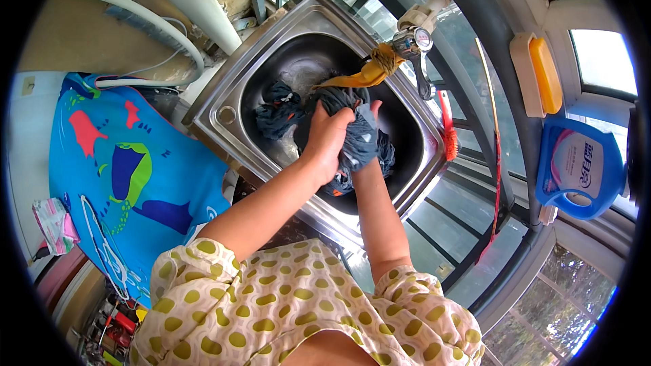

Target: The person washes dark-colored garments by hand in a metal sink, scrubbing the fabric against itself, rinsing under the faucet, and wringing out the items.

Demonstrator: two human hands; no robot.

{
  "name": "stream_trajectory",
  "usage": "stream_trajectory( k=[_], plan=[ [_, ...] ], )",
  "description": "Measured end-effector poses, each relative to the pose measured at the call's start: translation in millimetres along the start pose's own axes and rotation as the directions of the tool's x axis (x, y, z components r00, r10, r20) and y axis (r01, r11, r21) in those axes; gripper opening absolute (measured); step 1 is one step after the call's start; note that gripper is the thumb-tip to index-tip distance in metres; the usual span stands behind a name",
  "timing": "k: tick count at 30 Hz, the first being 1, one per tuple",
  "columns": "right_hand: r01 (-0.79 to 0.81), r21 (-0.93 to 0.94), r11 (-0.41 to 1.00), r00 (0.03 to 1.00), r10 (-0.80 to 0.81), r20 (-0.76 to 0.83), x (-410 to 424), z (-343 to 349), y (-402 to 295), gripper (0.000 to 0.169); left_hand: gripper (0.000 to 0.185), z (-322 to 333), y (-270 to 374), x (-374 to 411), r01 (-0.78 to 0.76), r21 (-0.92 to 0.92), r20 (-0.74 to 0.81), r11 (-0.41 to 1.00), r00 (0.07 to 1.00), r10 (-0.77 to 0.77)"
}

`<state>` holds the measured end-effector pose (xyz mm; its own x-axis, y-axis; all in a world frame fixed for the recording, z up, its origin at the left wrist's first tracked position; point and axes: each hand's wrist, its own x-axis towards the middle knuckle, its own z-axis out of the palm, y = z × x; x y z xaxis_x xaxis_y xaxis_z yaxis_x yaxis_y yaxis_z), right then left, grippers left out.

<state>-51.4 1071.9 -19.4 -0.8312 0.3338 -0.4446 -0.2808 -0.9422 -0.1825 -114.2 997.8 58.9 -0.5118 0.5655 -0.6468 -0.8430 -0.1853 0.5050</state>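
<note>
Both of my hands grip a bunched wet dark grey cloth (360, 134) over a stainless steel sink (325, 15). My left hand (328, 137) closes on its left side, thumb up. My right hand (374, 155) is on its right side, mostly hidden behind the cloth, with one fingertip showing. More dark cloth (277, 112) lies in the basin at the left, and another piece with orange marks (339, 185) lies below my hands. A yellow cloth (374, 73) is tied on the faucet (413, 43) and hangs just above the held cloth.
Right of the sink are a red brush (450, 137), a thin stick (496, 162), a yellow soap bar (545, 76) in a holder and a blue detergent bottle (580, 168). At left, a blue patterned cover (168, 173) carries white hangers (109, 254). A white hose (152, 23) curves above it.
</note>
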Motion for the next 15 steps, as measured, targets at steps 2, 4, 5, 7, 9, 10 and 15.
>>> stream_trajectory(
  k=[2, 4, 5, 7, 9, 10, 15],
  plan=[
    [-0.153, -0.025, 0.988, 0.982, 0.149, -0.119, 16, -30, -11, 0.04, 0.037, -14, -8, 14, -0.173, 0.209, -0.063, 0.962, 0.98, 0.19],
    [-0.116, -0.383, 0.917, 0.93, -0.035, -0.365, 34, -27, -14, 0.033, 0.042, -33, -6, 25, -0.152, 0.282, -0.111, 0.947, 0.976, 0.19],
    [0.005, -0.49, 0.872, 0.931, -0.183, -0.317, 40, -23, -13, 0.035, 0.045, -44, -7, 33, -0.139, 0.345, -0.136, 0.928, 0.971, 0.196],
    [0.231, -0.665, 0.71, 0.878, -0.447, -0.172, 49, -2, -4, 0.039, 0.053, -56, -7, 44, -0.037, 0.395, -0.292, 0.918, 0.942, 0.163],
    [0.308, -0.62, 0.721, 0.901, -0.43, -0.052, 59, -8, 1, 0.041, 0.063, -63, -10, 50, 0.326, -0.02, -0.27, 0.945, 0.908, -0.319],
    [0.338, -0.629, 0.7, 0.898, -0.441, -0.008, 62, -6, 8, 0.039, 0.065, -69, -11, 61, 0.455, -0.188, -0.208, 0.871, 0.848, -0.488],
    [0.322, -0.746, 0.583, 0.885, -0.465, 0.019, 41, 7, 23, 0.037, 0.054, -89, -21, 112, 0.42, -0.457, 0.315, 0.784, 0.901, -0.298]
  ],
)
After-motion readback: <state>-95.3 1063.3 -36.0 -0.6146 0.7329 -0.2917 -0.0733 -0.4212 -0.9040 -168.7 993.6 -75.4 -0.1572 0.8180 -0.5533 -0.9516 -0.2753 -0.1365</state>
